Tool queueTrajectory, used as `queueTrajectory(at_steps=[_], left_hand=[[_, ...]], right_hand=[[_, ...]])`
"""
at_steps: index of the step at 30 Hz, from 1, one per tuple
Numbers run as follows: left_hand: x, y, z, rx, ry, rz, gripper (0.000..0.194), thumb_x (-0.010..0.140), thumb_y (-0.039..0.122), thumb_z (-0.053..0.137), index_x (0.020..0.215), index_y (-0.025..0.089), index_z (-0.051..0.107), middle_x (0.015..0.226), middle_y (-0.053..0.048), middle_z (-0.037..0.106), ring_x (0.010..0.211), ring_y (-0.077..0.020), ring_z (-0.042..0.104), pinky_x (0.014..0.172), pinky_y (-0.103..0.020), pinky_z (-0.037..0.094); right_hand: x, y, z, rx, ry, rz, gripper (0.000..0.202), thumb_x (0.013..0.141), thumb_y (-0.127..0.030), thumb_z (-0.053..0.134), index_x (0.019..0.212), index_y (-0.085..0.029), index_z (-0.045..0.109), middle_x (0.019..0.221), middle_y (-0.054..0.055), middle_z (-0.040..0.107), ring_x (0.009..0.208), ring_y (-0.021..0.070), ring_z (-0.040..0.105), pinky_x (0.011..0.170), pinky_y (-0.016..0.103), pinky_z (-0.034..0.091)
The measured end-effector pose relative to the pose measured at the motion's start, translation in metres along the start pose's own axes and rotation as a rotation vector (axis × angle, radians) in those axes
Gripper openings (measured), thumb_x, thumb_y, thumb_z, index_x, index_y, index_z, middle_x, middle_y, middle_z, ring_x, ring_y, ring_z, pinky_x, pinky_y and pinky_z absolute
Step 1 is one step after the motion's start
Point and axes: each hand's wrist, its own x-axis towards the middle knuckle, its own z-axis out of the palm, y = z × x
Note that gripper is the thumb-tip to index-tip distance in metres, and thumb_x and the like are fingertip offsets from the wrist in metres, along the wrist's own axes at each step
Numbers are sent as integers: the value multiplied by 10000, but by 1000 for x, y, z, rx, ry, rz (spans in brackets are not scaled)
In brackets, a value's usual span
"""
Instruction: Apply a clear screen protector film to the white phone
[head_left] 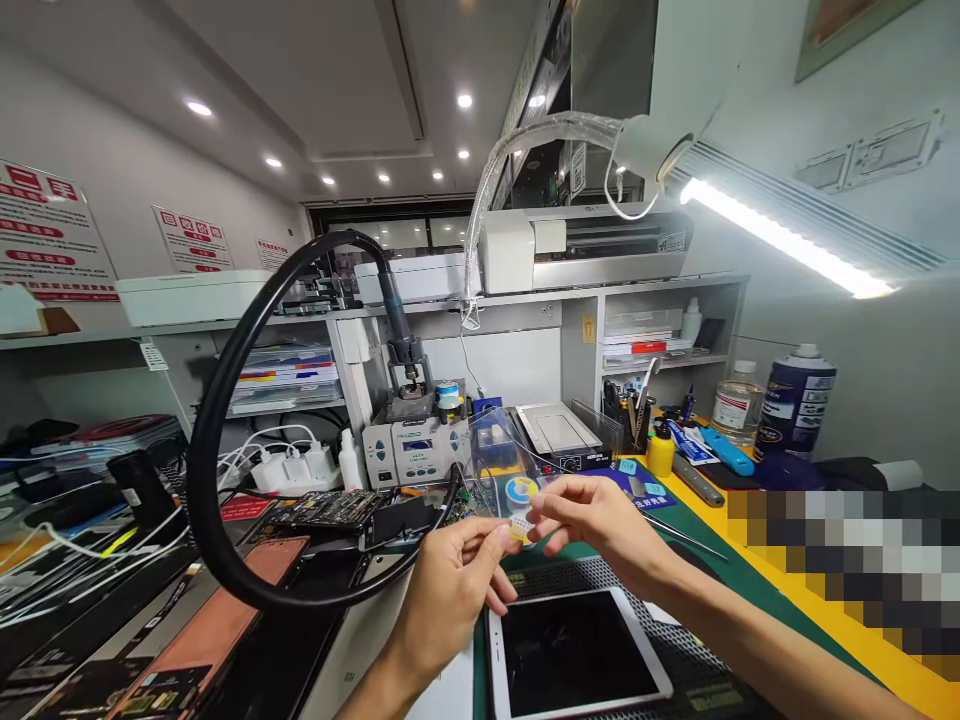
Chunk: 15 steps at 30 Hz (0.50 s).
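Observation:
Pinched in my left hand (459, 580) is a small yellow-and-white label-like piece (519, 528), held above the top edge of a white tablet. My right hand (592, 520) is just right of that piece, its thumb and forefinger drawn together by the edge; whether they grip it is too small to tell. Below both hands lies the white-framed tablet (577, 650), dark screen up, on a black perforated mat (705, 650). Behind the fingers stands a small round container with a blue-and-white lid (519, 490).
A thick black hose (202, 450) loops at left from a hot air station (416, 450). Disassembled phone parts (330, 515) crowd the left bench. Tweezers (686, 537), a yellow bottle (660, 452) and a spray can (796, 405) are at right. A lit lamp (787, 240) hangs overhead.

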Motion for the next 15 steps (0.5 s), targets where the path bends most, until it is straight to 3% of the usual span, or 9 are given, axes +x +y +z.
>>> queueTrajectory(at_steps=[5, 10, 15], left_hand=[[3, 0, -5, -18, -36, -2, 499, 910, 544, 514, 1017, 96, 705, 929, -140, 751, 515, -156, 676, 453, -270, 557], [6, -7, -6, 4, 42, 9, 489, 889, 549, 544, 1039, 102, 673, 906, -133, 755, 509, -154, 664, 462, -278, 553], [8, -11, -5, 12, 99, 18, 471, 884, 546, 552, 1083, 126, 630, 847, -96, 755, 505, -149, 655, 477, -270, 528]], right_hand=[[0, -6, -7, 120, -51, 1, 196, 788, -306, 706, 719, -128, 664, 878, 114, 733, 791, 226, 713, 638, 296, 556], [2, -13, -19, 346, -197, 21, 142, 743, -208, 713, 663, -162, 606, 664, 24, 656, 615, 179, 660, 564, 299, 549], [3, -25, -38, 393, -199, 15, 143, 773, -254, 706, 699, -166, 619, 876, 90, 710, 725, 216, 697, 553, 282, 538]])
